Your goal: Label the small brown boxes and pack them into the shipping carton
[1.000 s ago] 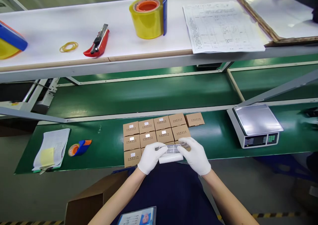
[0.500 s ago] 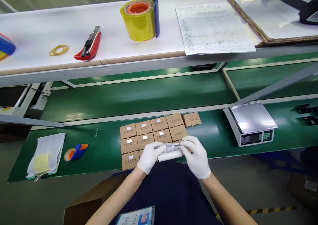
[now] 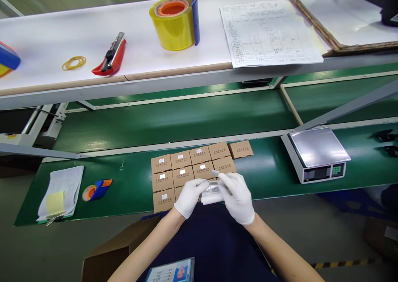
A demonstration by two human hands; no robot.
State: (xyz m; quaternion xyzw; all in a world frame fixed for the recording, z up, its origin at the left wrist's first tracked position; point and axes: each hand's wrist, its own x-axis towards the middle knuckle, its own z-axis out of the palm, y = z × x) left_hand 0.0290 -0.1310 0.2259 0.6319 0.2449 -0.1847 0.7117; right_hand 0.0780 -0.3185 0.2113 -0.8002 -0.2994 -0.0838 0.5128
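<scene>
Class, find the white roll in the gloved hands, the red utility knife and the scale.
white roll (image 3: 212, 199), head view, its bare middle part.
red utility knife (image 3: 109, 60), head view, middle of its handle.
scale (image 3: 317, 146), head view, its steel pan.

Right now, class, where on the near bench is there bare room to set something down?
Bare green lies between the small tape dispenser and the cardboard boxes, and between those boxes and the scale. Crowded: left hand and right hand hold a white roll by the boxes.

Held white plastic roll (image 3: 212, 199) half hidden by white-gloved fingers (image 3: 226, 181); brown cardboard boxes (image 3: 182, 175): print unreadable; blue-yellow tape dispenser (image 3: 6, 59) cut off left.
</scene>
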